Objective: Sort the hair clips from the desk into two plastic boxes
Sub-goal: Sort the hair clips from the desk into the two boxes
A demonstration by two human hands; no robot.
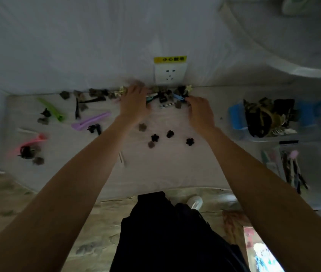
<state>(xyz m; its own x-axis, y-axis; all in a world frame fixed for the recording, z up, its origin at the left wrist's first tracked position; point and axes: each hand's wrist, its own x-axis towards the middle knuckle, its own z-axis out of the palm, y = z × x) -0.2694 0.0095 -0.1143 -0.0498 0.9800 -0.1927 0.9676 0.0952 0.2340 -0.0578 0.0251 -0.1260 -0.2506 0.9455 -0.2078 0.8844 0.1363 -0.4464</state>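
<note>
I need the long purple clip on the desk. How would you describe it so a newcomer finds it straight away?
Start at the wall socket above the desk's back edge, then look down and left, past the left hand. The purple clip lies flat on the desk, slanting up to the right. Its nearest long neighbour, the green clip, lies further left, and the small clips beside it are dark.

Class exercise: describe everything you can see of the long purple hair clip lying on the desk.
The purple clip is a long, narrow duckbill clip, smooth and plastic-looking, pale lilac. It lies flat on the desk, left of the left hand, slanting from its broader near-left end up to its far-right tip. It looks shut. A small black clip lies right beside its lower edge; contact is unclear. Neither hand touches it.
</note>
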